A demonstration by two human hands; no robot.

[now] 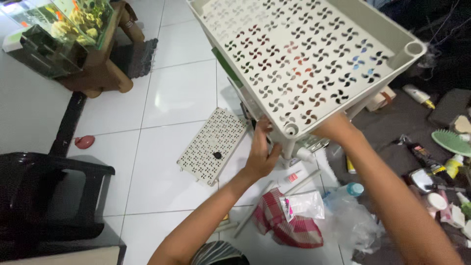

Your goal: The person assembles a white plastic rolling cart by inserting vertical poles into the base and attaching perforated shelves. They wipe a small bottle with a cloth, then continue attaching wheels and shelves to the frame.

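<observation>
A cream plastic shelf tray (314,54) with pinwheel-shaped holes is tilted up in front of me, filling the upper middle of the head view. My left hand (261,149) reaches under its near corner, fingers by the corner socket and the white leg tube (289,147) below it. My right hand (336,128) goes under the tray's near edge and is mostly hidden there; only the wrist shows. A second perforated tray (212,145) lies flat on the white tiled floor to the left of my left hand.
A fish tank on a wooden stand (73,39) is at the upper left and a black plastic chair (44,196) at the lower left. Loose white tubes (304,181), a red checked cloth (289,223), clear bags and several bottles and toiletries (441,167) litter the floor at the right.
</observation>
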